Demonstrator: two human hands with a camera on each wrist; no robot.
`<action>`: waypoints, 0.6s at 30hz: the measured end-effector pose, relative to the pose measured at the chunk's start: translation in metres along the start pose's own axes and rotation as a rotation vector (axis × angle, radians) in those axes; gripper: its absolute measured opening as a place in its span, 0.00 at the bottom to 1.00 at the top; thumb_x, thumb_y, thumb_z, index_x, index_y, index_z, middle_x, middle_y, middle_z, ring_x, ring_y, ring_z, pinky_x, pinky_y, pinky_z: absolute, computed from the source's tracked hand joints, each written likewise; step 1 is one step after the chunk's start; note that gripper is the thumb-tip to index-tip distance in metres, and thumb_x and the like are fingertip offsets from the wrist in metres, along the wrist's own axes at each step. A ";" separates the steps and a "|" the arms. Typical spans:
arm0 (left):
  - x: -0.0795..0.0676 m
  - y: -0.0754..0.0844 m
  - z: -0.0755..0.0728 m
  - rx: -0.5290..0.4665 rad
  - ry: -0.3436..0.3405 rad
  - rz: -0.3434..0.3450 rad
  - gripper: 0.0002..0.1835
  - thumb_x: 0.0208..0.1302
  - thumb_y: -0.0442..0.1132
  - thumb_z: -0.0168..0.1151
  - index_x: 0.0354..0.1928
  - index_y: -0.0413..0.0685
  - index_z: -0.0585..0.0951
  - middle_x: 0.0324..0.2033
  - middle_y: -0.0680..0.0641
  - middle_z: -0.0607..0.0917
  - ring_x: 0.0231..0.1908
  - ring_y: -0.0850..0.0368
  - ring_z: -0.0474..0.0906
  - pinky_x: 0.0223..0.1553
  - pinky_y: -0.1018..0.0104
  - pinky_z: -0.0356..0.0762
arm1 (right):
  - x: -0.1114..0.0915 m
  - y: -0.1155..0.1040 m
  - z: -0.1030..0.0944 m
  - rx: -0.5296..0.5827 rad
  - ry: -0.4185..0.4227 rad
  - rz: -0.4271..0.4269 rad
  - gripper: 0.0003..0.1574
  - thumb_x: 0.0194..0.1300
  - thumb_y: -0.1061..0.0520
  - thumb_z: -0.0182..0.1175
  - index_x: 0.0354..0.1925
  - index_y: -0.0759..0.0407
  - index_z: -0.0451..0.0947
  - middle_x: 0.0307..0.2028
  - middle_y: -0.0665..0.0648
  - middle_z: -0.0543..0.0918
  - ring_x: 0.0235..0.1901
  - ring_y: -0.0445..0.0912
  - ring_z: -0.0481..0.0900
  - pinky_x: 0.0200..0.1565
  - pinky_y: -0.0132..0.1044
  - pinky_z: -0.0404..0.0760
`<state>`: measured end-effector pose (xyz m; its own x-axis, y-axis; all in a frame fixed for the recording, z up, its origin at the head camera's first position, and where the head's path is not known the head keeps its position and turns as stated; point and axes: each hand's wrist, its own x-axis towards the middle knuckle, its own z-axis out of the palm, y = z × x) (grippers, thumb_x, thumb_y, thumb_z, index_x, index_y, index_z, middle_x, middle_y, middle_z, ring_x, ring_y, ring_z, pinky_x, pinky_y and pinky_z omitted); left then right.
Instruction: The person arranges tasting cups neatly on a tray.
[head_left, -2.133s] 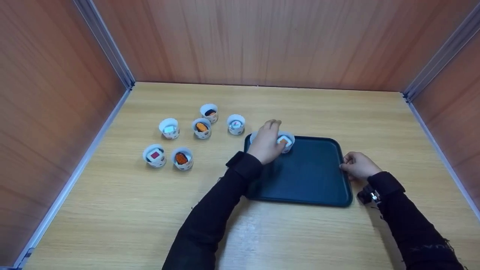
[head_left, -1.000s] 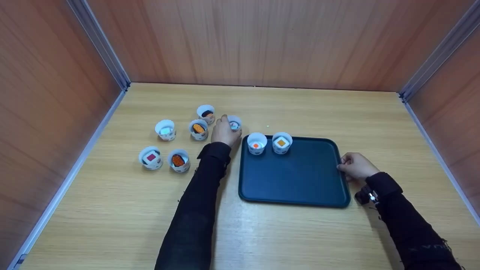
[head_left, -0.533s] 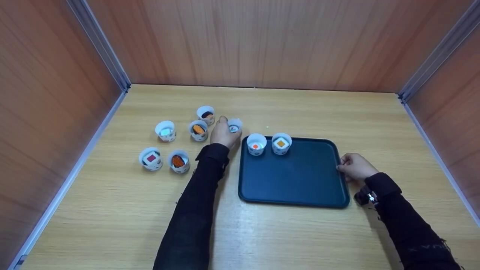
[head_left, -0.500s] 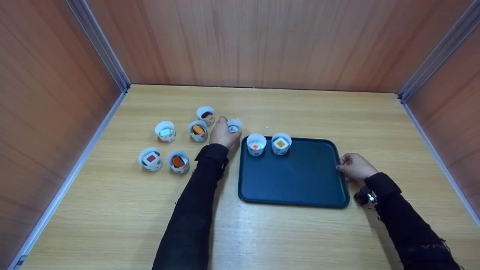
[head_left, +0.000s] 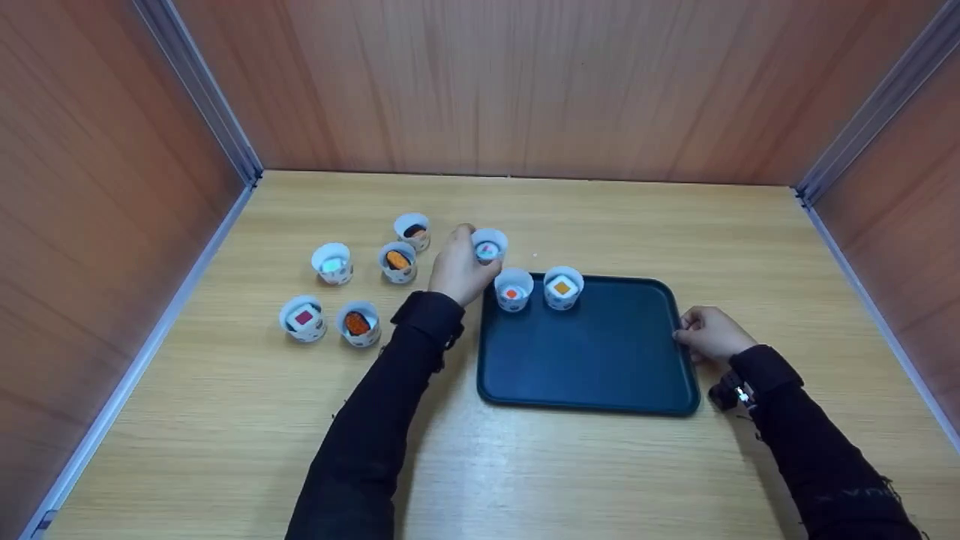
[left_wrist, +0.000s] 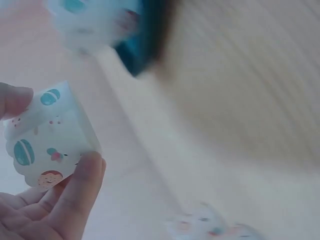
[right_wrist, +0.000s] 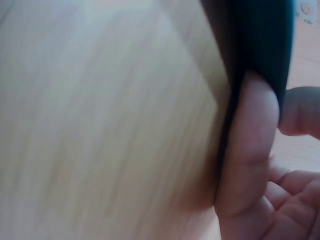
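Observation:
My left hand (head_left: 463, 268) grips a small white paper cup (head_left: 490, 245) between thumb and fingers, just off the far left corner of the dark green tray (head_left: 592, 352). In the left wrist view the held cup (left_wrist: 52, 137) shows printed macarons and a cookie on its wall. Inside it lies a pale piece with a pinkish mark. My right hand (head_left: 714, 332) pinches the tray's right rim, one finger under the edge in the right wrist view. Two cups stand on the tray's far left: one with an orange dot (head_left: 513, 290), one with a white and yellow square piece (head_left: 562, 288).
Left of the tray, several similar cups stand on the wooden table: one with a red-brown piece (head_left: 358, 324), one with a red and white square (head_left: 302, 319), one with an orange piece (head_left: 397, 262). Wood-grain panels (head_left: 525, 90) enclose the table's back and sides.
My left hand first let go of the yellow-square cup on the tray, then reached left and took another cup. That cup has now moved right, toward the tray's corner. My right hand stays put.

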<state>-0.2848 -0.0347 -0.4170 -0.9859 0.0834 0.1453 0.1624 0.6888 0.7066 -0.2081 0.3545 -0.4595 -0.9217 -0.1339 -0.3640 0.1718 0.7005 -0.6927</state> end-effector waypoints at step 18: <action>-0.042 0.086 0.052 0.027 -0.193 0.303 0.37 0.60 0.44 0.67 0.70 0.44 0.65 0.57 0.44 0.77 0.47 0.59 0.76 0.51 0.67 0.77 | 0.001 -0.003 0.000 0.001 0.010 0.011 0.10 0.69 0.61 0.54 0.40 0.68 0.65 0.27 0.51 0.71 0.23 0.39 0.76 0.27 0.32 0.79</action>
<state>-0.2311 0.0581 -0.3984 -0.8833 0.4192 0.2099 0.4496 0.6308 0.6324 -0.2096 0.3521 -0.4584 -0.9234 -0.1190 -0.3650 0.1822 0.7011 -0.6894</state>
